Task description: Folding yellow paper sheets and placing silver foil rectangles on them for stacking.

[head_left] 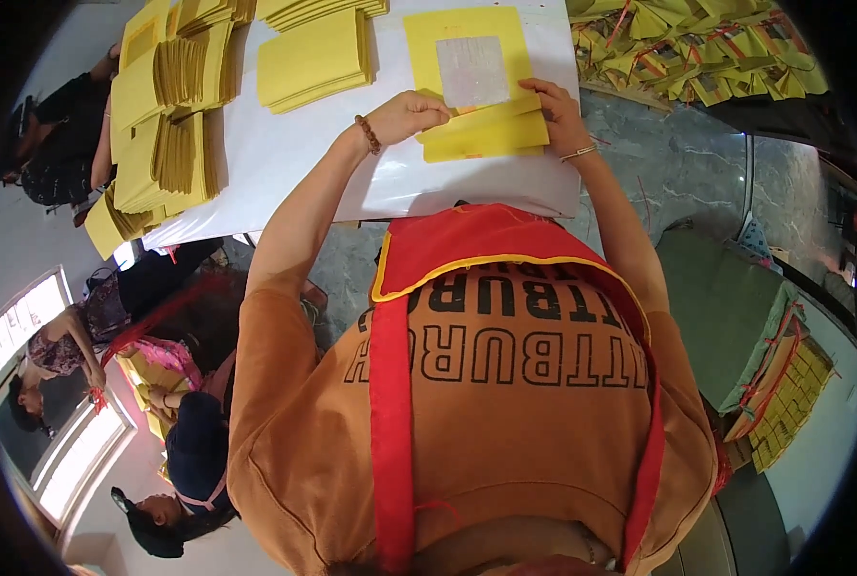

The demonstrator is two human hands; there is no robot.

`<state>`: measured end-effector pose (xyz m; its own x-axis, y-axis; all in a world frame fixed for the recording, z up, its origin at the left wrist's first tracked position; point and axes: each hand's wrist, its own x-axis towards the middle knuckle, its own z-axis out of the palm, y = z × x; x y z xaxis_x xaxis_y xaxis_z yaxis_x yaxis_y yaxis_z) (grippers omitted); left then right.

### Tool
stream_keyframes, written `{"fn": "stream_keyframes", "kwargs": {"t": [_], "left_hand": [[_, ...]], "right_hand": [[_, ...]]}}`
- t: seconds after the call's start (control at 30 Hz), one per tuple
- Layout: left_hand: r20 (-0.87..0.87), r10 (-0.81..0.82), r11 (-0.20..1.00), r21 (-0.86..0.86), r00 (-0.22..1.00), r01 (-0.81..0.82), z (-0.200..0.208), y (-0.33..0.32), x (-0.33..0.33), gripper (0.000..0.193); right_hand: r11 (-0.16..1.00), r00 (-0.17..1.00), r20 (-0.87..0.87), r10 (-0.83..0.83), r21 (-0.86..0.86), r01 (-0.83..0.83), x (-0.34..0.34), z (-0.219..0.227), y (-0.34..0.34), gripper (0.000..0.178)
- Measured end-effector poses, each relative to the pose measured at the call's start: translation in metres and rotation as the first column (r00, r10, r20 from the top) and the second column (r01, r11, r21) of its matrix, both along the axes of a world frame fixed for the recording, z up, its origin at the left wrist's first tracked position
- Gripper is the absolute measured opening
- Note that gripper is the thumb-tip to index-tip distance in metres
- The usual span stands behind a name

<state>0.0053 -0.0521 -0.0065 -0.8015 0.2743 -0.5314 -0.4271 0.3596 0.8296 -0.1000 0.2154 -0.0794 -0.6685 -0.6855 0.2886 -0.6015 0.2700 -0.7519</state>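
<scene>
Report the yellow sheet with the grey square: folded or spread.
Partly folded: the yellow sheet is doubled over at its near end; the grey square shows.

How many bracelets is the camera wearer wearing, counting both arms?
2. A brown beaded bracelet sits just behind the left hand; a thin, light-coloured bangle sits just behind the right hand. No other seems hidden.

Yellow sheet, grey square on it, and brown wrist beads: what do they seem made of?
Sheet: probably matte paper; thin, seemingly folded at the near end. Square: perhaps dull foil or coated paper; silvery-grey, faintly mottled. Beads: possibly wood; brown, but too small to judge finish.
</scene>
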Motion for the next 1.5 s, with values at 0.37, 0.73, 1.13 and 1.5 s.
{"fn": "stream_keyframes", "kwargs": {"t": [0.37, 0.73, 1.13, 1.5], "left_hand": [[-0.695, -0.282, 0.901, -0.428, 0.662, -0.066, -0.018, -0.007, 0.025, 0.054], [-0.798, -0.385, 0.819, -0.527, 0.464, -0.229, 0.002, 0.009, 0.045, 0.041], [-0.503, 0.232, 0.862, -0.291, 0.833, -0.416, -0.004, 0.039, 0.053, 0.021], [-0.319, 0.587, 0.772, -0.057, 0.744, -0.633, -0.046, 0.039, 0.038, 0.032]], "right_hand": [[0.998, 0.976, 0.218, -0.002, -0.065, 0.016, 0.002, 0.005, 0.000, 0.026], [0.981, 0.979, -0.065, 0.191, -0.018, -0.192, 0.021, 0.054, 0.027, 0.025], [0.967, 0.847, 0.470, -0.249, 0.169, 0.191, 0.054, 0.051, 0.012, 0.025], [0.882, 0.773, 0.429, -0.467, 0.172, 0.438, 0.045, 0.041, -0.020, 0.035]]}}
